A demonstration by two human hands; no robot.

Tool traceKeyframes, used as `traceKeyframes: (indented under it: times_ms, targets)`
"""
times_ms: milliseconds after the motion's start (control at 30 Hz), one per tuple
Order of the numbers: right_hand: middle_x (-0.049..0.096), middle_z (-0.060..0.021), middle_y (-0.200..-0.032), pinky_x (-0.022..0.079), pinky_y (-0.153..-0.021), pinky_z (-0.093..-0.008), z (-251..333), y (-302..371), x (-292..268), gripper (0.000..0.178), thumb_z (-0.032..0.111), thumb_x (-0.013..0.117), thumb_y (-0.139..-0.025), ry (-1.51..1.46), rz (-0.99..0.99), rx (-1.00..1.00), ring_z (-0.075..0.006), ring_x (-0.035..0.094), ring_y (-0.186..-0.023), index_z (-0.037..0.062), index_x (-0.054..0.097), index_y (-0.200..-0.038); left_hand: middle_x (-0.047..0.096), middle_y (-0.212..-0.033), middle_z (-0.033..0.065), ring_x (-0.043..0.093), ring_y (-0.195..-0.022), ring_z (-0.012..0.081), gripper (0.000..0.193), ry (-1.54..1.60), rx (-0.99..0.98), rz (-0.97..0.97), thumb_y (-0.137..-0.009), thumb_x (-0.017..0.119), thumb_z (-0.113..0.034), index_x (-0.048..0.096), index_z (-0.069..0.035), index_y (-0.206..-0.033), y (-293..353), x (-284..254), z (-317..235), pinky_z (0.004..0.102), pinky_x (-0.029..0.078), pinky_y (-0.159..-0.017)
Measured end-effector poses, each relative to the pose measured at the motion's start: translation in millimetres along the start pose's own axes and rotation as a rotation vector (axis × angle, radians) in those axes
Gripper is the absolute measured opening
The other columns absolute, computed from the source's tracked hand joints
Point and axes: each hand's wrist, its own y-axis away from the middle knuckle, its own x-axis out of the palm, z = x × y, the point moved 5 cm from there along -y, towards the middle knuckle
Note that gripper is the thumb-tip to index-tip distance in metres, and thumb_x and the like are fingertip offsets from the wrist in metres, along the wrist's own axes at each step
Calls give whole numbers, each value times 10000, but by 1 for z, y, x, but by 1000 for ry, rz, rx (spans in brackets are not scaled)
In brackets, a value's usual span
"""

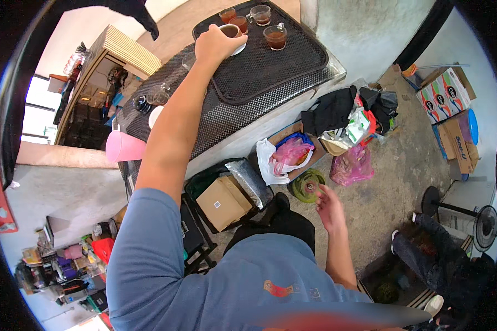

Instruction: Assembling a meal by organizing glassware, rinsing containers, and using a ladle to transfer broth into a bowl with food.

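My left hand (pixel 215 45) reaches far over the counter, its fingers closed round a cup of dark brown drink (pixel 230 31). Part of a white saucer (pixel 239 49) shows just below that cup; the palm hides the rest. Both are over a black textured tray (pixel 270 71). Beside them on the tray stand several glass cups of reddish-brown drink, among them a glass cup with a handle (pixel 275 37) to the right. Low at my right side hangs my right hand (pixel 330 209), empty, with its fingers loosely apart.
A pink plastic cup (pixel 125 147) and glass cups (pixel 159 95) stand nearer on the counter (pixel 221 124). Below it are a cardboard box (pixel 222 203), bags (pixel 284 157) and a green gas cylinder (pixel 307 186). A fan (pixel 485 227) and a person's legs (pixel 419 248) are at right.
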Motion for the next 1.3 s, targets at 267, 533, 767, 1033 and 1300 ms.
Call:
traceKeyframes:
  times_ms: [267,533,767,1033,1300]
  targets:
    - [611,-90,-1073,492,-732,-308,69,15,206,502,443,511,-966,189,556,-117,-193,609,-894,54,501,-1282,686,-820,214,696,-793,338,743,133,218,-129,-635,736,-591,586,50,-980,91,-87,-14,393,553,-709]
    - [486,-177,-1380,470,-988,-504,28,98,301,790,662,330,-937,123,900,78,-344,514,-1240,29,371,-1406,657,-839,223,673,-735,372,601,170,70,117,-673,754,-456,533,-11,-1010,277,-177,19,433,556,-645]
    - [424,-158,-1441,461,-1012,-459,-105,177,257,734,602,405,-948,387,1088,308,-313,483,-1276,66,336,-1445,595,-813,218,648,-643,369,667,227,-93,-58,-720,738,-446,497,52,-1092,469,-231,75,432,536,-543]
    - [472,-160,-1385,537,-925,-419,-289,306,235,616,452,497,-953,702,1331,727,-308,543,-1210,76,362,-1422,596,-832,167,633,-572,292,627,48,-590,-232,-747,693,-480,527,22,-1084,704,-301,135,358,515,-463]
    - [497,-110,-1373,463,-1006,-403,-480,440,185,574,371,508,-940,1077,1498,1198,-259,512,-1246,78,384,-1418,595,-832,159,631,-579,293,629,-116,-1102,-423,-726,710,-434,544,27,-1120,924,-355,165,364,511,-489]
